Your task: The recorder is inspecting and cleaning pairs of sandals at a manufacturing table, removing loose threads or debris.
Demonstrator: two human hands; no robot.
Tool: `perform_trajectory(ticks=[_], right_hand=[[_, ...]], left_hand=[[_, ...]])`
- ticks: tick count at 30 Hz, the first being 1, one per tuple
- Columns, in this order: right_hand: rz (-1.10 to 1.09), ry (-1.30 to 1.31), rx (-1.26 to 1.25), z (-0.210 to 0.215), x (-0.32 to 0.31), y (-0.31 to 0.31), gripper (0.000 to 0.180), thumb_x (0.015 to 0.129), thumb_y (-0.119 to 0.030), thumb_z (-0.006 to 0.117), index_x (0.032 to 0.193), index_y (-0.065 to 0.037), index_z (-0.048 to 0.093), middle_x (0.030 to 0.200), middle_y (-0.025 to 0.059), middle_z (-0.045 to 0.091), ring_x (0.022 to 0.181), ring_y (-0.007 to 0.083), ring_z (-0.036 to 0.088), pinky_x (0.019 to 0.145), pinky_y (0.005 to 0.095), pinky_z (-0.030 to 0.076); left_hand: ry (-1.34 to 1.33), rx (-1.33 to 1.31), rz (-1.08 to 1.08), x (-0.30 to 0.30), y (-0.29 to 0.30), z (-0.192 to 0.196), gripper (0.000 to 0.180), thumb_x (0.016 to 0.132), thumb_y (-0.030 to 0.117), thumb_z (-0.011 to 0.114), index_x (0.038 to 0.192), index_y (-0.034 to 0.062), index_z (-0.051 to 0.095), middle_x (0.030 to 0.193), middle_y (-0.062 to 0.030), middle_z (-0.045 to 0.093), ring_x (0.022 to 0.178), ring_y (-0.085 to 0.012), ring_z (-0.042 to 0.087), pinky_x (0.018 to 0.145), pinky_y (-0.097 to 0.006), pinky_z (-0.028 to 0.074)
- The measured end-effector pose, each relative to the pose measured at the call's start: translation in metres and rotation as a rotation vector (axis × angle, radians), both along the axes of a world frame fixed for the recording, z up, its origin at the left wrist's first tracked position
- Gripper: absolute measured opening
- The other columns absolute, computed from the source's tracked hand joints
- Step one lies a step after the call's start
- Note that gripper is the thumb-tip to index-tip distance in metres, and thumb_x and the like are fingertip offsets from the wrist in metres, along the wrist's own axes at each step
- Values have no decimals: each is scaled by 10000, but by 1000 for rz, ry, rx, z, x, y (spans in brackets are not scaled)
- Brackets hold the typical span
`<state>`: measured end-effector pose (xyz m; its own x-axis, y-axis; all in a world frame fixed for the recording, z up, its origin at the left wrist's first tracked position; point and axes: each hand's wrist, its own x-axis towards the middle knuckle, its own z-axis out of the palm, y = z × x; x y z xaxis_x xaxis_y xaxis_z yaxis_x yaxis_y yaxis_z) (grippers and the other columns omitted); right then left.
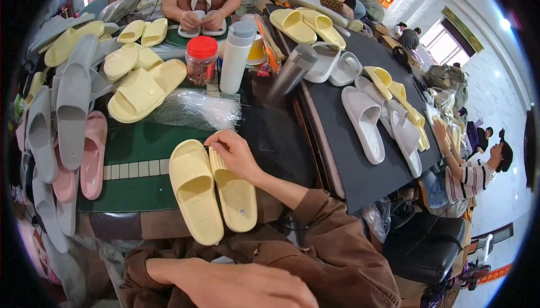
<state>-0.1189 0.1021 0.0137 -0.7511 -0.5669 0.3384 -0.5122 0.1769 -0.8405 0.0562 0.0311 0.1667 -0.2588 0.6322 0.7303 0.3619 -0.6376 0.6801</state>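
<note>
Two pale yellow slippers lie side by side on the green table edge in front of me: the left one (pixel 194 193) sole down, the right one (pixel 233 193) beside it and touching it. My right hand (pixel 233 153) reaches in from the lower right in a brown sleeve, its fingertips curled on the toe end of the right slipper. My left hand (pixel 242 285) lies low at the bottom edge, near my lap and below the slippers. Its fingers are cut off by the frame, with nothing seen in it.
Grey slippers (pixel 73 105) and pink slippers (pixel 93 153) are piled at the left, more yellow ones (pixel 138 91) behind. Clear plastic bags (pixel 197 108), a red-lidded jar (pixel 201 60), a white bottle (pixel 236 55) and a steel flask (pixel 292 72) stand mid-table. White slippers (pixel 365 119) lie on the black table (pixel 337 156). Other people work opposite and at the right.
</note>
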Motion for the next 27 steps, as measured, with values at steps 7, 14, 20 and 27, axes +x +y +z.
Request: perform_trajectory(ticks=[7,14,20,27], right_hand=[[18,12,-65,-6,0,-3,110,904,-32,548,959,-8,640,891,62,601,798,147,566,725,264,451],[7,-19,-48,-4,-1,-1,112,911,-35,544,963,1,636,900,63,600,835,140,576,750,260,453],[15,-202,-133,-3,2,-2,110,906,-46,564,969,-16,649,983,72,595,915,179,583,837,289,461],[32,159,75,10,-1,16,144,858,-42,609,988,-38,670,1099,89,603,1022,257,566,897,339,451]], left_hand=[[-80,-56,-126,-1,44,21,233,958,199,485,1110,25,522,1071,-168,529,1017,-330,529,878,-387,426],[215,-661,65,-5,37,60,259,877,116,584,1113,28,520,1036,-143,531,988,-312,550,856,-401,448],[41,-120,102,5,9,1,245,907,157,572,1109,19,581,1046,-131,577,924,-305,587,782,-387,478],[84,-68,-27,10,-14,-6,365,931,308,549,1117,-6,579,1132,-176,561,959,-321,563,821,-399,466]])
